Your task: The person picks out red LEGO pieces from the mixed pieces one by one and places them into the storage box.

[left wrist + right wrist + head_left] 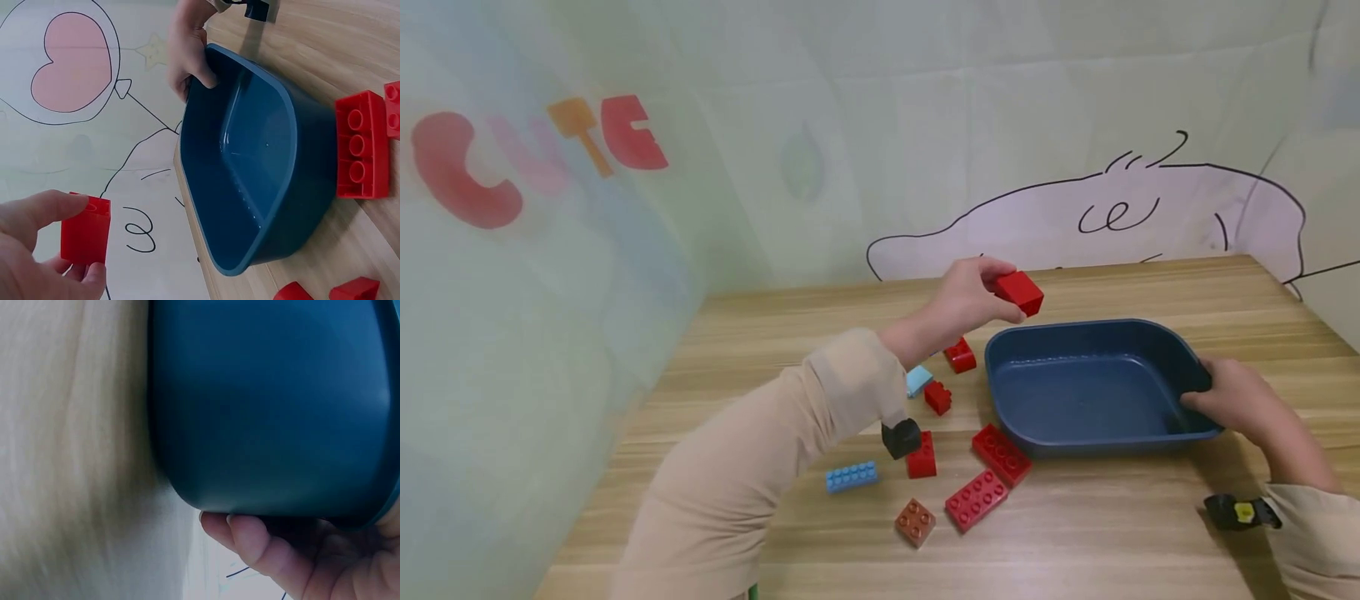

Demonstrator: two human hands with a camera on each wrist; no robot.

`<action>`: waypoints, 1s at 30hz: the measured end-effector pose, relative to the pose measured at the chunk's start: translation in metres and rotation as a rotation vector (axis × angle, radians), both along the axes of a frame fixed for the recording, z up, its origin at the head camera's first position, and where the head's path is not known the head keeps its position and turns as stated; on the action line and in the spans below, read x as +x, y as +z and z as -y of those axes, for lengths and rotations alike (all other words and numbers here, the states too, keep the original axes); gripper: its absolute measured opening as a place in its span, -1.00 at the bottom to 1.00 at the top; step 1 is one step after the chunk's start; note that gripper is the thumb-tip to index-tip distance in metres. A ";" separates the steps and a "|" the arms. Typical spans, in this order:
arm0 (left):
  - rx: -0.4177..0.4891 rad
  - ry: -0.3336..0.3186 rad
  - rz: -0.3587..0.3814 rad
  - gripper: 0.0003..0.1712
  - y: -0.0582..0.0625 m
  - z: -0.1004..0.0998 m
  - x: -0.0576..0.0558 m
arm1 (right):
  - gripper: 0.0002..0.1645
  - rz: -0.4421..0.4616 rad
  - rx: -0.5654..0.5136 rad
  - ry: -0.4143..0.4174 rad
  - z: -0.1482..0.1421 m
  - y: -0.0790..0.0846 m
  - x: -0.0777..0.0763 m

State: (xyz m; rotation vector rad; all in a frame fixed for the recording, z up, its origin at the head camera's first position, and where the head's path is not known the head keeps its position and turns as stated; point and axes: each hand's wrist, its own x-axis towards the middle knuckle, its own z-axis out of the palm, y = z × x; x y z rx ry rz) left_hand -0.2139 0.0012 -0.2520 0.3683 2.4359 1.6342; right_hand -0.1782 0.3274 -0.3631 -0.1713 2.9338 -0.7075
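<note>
My left hand [966, 296] pinches a red toy brick [1019, 292] between thumb and fingers, raised above the table just behind the far left corner of a dark blue tub [1075, 446]. In the left wrist view the same red block [85, 234] shows smooth sides, with the thumb across its top edge. My right hand [1236, 400] grips the tub's right wall, thumb over the inside and fingers underneath the rim outside. The right wrist view shows those fingers [253, 540] curled against the tub's outer wall [269, 425]. The tub's visible floor holds nothing.
Left of the tub lie several loose bricks: two long red ones [976, 500] near its front left corner, a brown one [915, 522], a blue one [852, 477], a light blue one [917, 380] and smaller red ones [937, 397]. A printed cloth [820, 167] stands behind the wooden table [1075, 533].
</note>
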 end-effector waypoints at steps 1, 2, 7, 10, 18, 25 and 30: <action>0.005 -0.003 -0.001 -0.34 -0.001 -0.002 -0.001 | -0.37 0.002 -0.001 0.001 0.000 0.000 0.000; 0.013 -0.007 -0.002 -0.34 -0.001 -0.004 -0.001 | -0.37 0.004 -0.002 0.000 0.000 0.000 0.000; 0.072 -0.043 -0.008 -0.36 -0.005 -0.015 -0.003 | -0.36 0.017 -0.005 -0.008 0.001 0.000 0.000; 0.114 -0.065 -0.004 -0.37 -0.009 -0.022 -0.003 | -0.37 0.013 -0.004 -0.009 0.000 0.000 0.000; 0.157 -0.073 -0.013 -0.35 -0.018 -0.043 -0.008 | -0.41 0.011 -0.004 -0.005 0.001 0.001 0.000; 0.201 -0.043 -0.017 -0.35 -0.027 -0.063 -0.016 | -0.38 0.017 -0.010 -0.010 0.000 0.001 0.001; 0.228 -0.027 -0.005 -0.37 -0.033 -0.078 -0.020 | -0.36 0.013 -0.013 -0.007 -0.001 0.000 0.000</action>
